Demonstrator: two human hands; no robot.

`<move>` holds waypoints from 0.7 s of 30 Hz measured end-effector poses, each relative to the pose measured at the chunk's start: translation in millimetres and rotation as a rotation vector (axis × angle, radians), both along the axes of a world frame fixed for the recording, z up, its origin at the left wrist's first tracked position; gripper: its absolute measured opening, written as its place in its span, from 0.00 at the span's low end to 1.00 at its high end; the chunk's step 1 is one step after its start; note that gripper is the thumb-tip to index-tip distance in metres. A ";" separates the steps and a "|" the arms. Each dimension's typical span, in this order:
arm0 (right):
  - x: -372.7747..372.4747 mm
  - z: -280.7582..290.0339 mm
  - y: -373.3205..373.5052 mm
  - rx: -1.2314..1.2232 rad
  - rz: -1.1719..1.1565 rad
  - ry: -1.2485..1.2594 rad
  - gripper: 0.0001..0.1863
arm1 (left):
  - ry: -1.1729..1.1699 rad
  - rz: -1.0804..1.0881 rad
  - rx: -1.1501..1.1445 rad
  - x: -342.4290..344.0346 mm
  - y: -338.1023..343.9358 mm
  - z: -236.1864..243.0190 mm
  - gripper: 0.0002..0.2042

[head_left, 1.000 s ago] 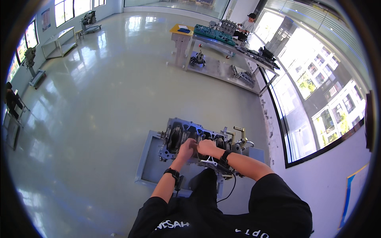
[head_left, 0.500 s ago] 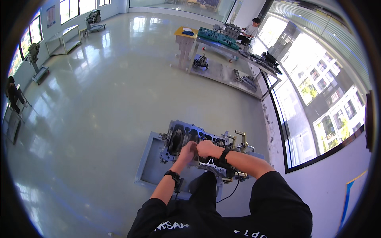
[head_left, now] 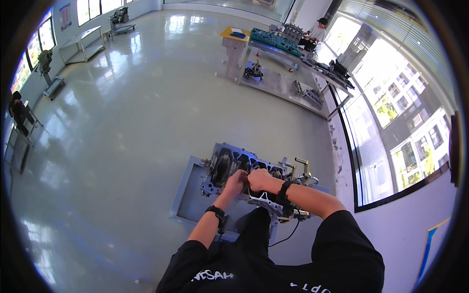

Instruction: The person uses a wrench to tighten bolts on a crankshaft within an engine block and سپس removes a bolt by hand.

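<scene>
A grey metal engine block (head_left: pixel 229 166) sits on a stand over a blue-grey base plate (head_left: pixel 191 195) just in front of me. My left hand (head_left: pixel 235 182) and my right hand (head_left: pixel 259 179) are pressed close together on the near middle of the block, fingers curled. What they grip is hidden under the hands. A dark band sits on each wrist. Brass-coloured fittings (head_left: pixel 302 164) stick up at the block's right end.
A long workbench (head_left: pixel 293 49) with engine parts stands far back right, and a person in a cap (head_left: pixel 317 33) works at it. Large windows (head_left: pixel 391 112) line the right wall. Shelving and stands (head_left: pixel 83 44) sit at the far left, with another person (head_left: pixel 19 110) there.
Both hands stay on the same spot of the engine block. The view has shifted slightly; nothing else visibly moved.
</scene>
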State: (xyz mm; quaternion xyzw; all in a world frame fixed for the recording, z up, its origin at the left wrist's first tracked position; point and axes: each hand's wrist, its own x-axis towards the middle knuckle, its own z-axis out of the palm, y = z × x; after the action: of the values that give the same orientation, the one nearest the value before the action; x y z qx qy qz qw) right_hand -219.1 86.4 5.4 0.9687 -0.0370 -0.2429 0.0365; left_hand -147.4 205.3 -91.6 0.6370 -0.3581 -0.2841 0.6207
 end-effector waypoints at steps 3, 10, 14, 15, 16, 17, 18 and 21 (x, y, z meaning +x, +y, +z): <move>2.7 -2.0 1.0 0.038 -0.059 0.022 0.13 | 0.007 -0.005 -0.022 -0.1 1.4 2.6 0.20; -8.7 -36.8 -13.5 0.291 -0.528 -0.138 0.18 | 0.010 -0.016 -0.038 3.6 -3.9 -1.2 0.20; 3.0 7.8 0.6 0.034 -0.232 -0.021 0.14 | 0.029 -0.013 -0.034 4.0 -1.5 -2.7 0.20; 5.8 14.5 1.9 0.009 -0.151 0.024 0.14 | 0.026 -0.010 -0.036 3.3 -1.4 -2.8 0.20; 8.2 13.3 2.1 0.008 -0.147 0.022 0.14 | 0.047 -0.017 -0.033 2.7 -0.7 -3.3 0.20; 10.8 11.3 1.9 -0.002 -0.113 0.067 0.14 | 0.067 -0.027 -0.030 2.9 -0.7 -2.0 0.20; 12.3 9.5 1.6 -0.010 -0.079 0.113 0.14 | 0.066 -0.027 -0.031 2.7 -0.8 -1.1 0.20; 8.7 4.9 0.3 0.002 -0.098 0.106 0.14 | 0.074 -0.030 -0.043 -1.1 1.4 3.3 0.20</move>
State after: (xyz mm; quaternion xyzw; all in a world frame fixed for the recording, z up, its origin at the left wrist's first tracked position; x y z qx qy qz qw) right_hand -210.4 86.8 10.3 0.9515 -0.0821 -0.2953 0.0256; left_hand -148.5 206.7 -88.3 0.6073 -0.3504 -0.3091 0.6426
